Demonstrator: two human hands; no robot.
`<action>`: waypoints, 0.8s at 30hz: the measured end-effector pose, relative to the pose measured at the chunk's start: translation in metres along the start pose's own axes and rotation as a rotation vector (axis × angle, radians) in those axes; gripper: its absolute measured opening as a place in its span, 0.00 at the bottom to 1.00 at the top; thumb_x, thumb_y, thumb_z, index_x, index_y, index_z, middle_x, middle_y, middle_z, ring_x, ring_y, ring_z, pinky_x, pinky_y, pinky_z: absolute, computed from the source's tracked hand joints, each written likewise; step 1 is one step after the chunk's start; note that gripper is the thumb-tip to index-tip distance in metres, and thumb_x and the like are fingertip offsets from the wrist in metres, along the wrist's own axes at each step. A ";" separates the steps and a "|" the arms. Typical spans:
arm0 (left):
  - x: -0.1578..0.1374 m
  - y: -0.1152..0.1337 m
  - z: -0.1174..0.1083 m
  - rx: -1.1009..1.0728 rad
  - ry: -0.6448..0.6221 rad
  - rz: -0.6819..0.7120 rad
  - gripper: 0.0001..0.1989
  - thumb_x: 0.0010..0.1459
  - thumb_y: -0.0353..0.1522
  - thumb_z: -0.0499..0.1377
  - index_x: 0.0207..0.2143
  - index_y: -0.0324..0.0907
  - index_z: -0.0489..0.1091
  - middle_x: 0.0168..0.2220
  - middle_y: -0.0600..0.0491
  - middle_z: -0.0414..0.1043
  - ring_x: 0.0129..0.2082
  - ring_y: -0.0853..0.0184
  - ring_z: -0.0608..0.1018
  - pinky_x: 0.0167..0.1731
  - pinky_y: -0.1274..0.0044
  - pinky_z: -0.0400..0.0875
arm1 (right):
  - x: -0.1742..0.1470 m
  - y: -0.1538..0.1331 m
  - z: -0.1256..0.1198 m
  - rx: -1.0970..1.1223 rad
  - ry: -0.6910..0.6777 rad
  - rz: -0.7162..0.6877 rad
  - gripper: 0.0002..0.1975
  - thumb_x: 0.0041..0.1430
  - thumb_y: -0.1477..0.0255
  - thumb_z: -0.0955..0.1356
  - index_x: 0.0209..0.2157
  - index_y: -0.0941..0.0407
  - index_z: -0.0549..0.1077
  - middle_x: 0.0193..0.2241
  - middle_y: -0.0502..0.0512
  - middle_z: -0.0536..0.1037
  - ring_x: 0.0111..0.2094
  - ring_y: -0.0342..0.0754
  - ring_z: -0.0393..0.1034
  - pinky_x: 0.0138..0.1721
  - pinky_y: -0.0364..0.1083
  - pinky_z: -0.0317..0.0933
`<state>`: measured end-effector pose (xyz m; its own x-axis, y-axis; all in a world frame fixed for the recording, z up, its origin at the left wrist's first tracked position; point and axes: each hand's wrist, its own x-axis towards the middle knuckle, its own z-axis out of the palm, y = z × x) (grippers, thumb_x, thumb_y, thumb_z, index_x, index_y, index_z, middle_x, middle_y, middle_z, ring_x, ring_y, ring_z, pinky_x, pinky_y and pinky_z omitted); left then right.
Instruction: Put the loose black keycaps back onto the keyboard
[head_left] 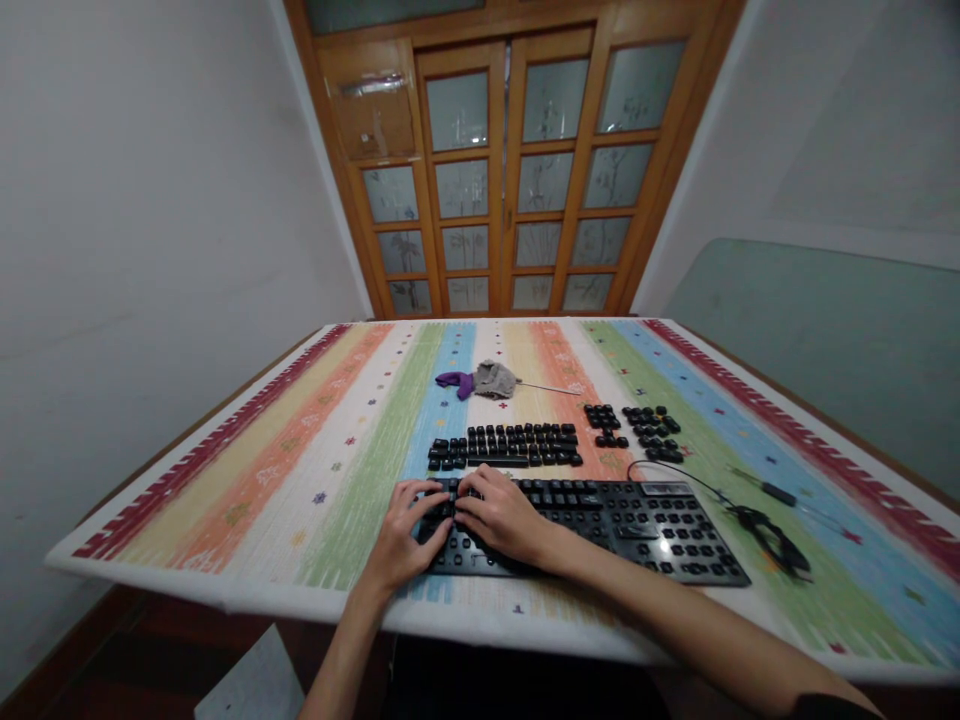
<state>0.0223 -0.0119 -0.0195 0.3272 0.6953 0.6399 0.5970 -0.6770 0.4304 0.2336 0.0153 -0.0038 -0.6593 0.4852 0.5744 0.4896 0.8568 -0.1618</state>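
A black keyboard (592,530) lies at the table's front edge; keycaps sit along part of its top row, while bare key posts show over much of the rest. My left hand (405,530) curves round the keyboard's left end, its thumb and fingers gripping there. Across the upper left keys lies my right hand (495,510), fingers bent and closed near the left hand's fingertips. Whatever is between the right fingers is hidden. Behind the keyboard, loose black keycaps (517,442) are laid out in rows, with a long space bar among them.
More keycaps (652,430) stand in groups to the right. A grey and purple cloth (491,380) with a thin metal rod lies farther back. A coiled black cable (772,535) and a dark-handled screwdriver (778,493) are at the right. Striped cloth (360,450) covers the table.
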 end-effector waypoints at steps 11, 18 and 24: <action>0.003 0.002 0.000 -0.012 0.017 0.032 0.09 0.61 0.29 0.60 0.43 0.45 0.75 0.44 0.48 0.74 0.47 0.60 0.74 0.47 0.64 0.72 | -0.003 -0.003 0.005 -0.048 0.019 -0.018 0.05 0.65 0.73 0.67 0.35 0.58 0.75 0.37 0.58 0.75 0.39 0.52 0.64 0.41 0.50 0.63; 0.004 0.002 -0.002 -0.052 0.016 0.018 0.06 0.60 0.29 0.61 0.39 0.45 0.76 0.42 0.49 0.74 0.47 0.60 0.73 0.48 0.65 0.72 | -0.003 -0.008 0.001 -0.036 0.006 0.006 0.05 0.65 0.74 0.66 0.37 0.58 0.75 0.37 0.59 0.74 0.39 0.52 0.64 0.41 0.51 0.64; 0.007 0.004 -0.001 -0.056 0.001 0.039 0.05 0.60 0.29 0.62 0.38 0.45 0.76 0.42 0.49 0.74 0.47 0.60 0.73 0.47 0.66 0.72 | -0.004 -0.008 0.001 -0.030 -0.010 0.017 0.06 0.64 0.76 0.65 0.38 0.59 0.75 0.38 0.60 0.75 0.40 0.52 0.63 0.41 0.51 0.64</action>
<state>0.0265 -0.0099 -0.0129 0.3484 0.6681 0.6575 0.5417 -0.7160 0.4404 0.2320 0.0070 -0.0060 -0.6564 0.5012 0.5638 0.5176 0.8429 -0.1467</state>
